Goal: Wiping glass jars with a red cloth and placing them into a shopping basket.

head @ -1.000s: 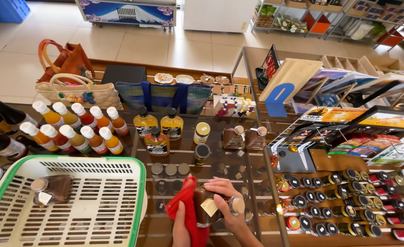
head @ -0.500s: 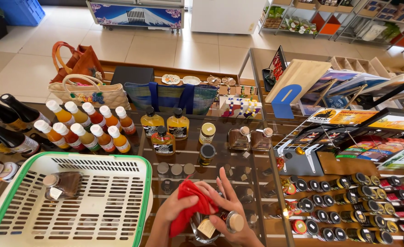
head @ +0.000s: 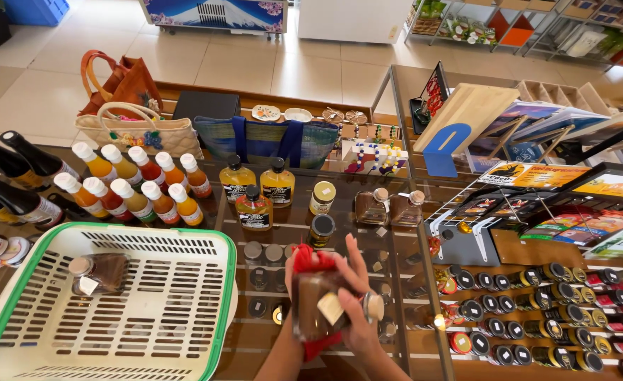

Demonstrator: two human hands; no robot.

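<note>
Glass counter [head: 396, 282] in a shop, head view. Left hand [head: 304, 310] mostly hidden behind a red cloth [head: 310, 259], grip unclear. Right hand [head: 359, 296] fingers wrap a brown bottle [head: 318, 303], lifted higher than half a second ago, near the counter's front edge. White basket [head: 184, 296] left holds another bottle [head: 99, 271].

Brown bottle [head: 323, 303] with a pale tag and light cap, wrapped in a red cloth [head: 310, 259]. Shopping basket [head: 106, 310]: cream slotted body, green rim; a second brown bottle [head: 99, 271] lies inside. Row of small bottles [head: 135, 187]: orange, yellow and red contents, white caps. Three flat bottles [head: 256, 192]: amber, black caps, dark labels. Dark bottles [head: 11, 180] at far left: black with red-and-white labels. Woven bag [head: 138, 134]: beige with floral trim. Leather bag [head: 124, 81]: tan-orange. Cloth bag [head: 272, 141]: blue-green stripes. Wooden board [head: 459, 123]: pale, with blue marking. Small jars [head: 537, 317]: black lids, some red.
</note>
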